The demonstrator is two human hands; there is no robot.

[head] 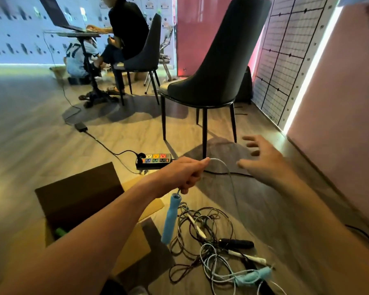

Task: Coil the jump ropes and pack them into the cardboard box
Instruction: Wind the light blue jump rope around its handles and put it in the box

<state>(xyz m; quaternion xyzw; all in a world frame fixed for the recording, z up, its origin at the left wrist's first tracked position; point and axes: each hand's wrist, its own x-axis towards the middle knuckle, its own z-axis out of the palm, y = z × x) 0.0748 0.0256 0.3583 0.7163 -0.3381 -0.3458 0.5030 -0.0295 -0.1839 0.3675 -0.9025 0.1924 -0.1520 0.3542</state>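
Gripping pale cord (222,165), left hand (188,173) dangles one blue handle (170,218); right hand (264,162) spread wide, holding nothing. Floor tangle (209,222): second blue handle (254,275), one black handle (237,243), two white handles (250,257). One open cardboard box (79,194).

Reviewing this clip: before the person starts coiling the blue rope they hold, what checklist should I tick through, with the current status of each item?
1. Hold: the left hand has a closed grip on the pale blue cord: ok.
2. The blue handle hangs free below that hand: ok.
3. The right hand is open and holds nothing: ok.
4. Cord free to coil: not ok; it runs down into the tangled rope pile.
5. The cardboard box is open: ok.
6. Room left in the box: cannot tell; only a green item shows inside.
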